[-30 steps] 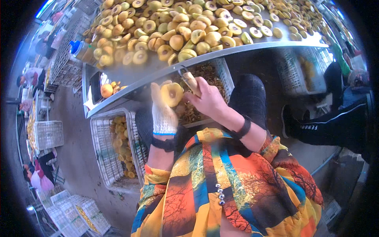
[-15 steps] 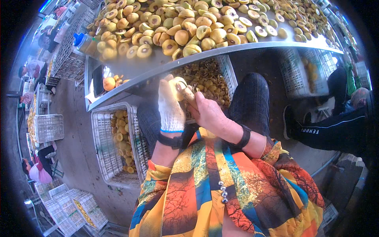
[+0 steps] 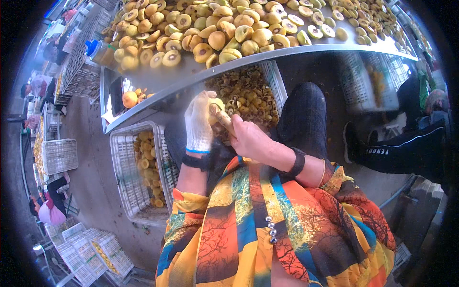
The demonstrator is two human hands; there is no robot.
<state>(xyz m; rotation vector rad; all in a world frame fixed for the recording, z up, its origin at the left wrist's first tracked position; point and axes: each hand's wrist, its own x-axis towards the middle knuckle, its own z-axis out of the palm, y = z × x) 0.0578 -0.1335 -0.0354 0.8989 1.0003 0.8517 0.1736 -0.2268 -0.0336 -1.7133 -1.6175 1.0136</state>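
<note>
My left hand (image 3: 197,123), in a white knit glove, is closed round a yellow peach half (image 3: 218,104) just off the metal table's near edge. My bare right hand (image 3: 253,139) grips a short pitting tool (image 3: 224,119) with a light-coloured handle, its tip against the fruit. The tip itself is mostly hidden. Below both hands, between my knees, a crate (image 3: 278,85) holds pits and cut scraps. Many halved peaches (image 3: 216,39), some showing dark centres, are heaped on the metal table (image 3: 191,71).
Left of my knee a white plastic crate (image 3: 125,178) holds peach halves. A blue-capped container (image 3: 99,51) stands on the table's left. A few orange fruits (image 3: 130,99) lie in the corner tray. To the right are another crate (image 3: 351,91) and a person's dark-trousered leg (image 3: 406,148).
My hands have shifted slightly left and down, still together round the peach half. The tool's angle against the fruit has changed a little.
</note>
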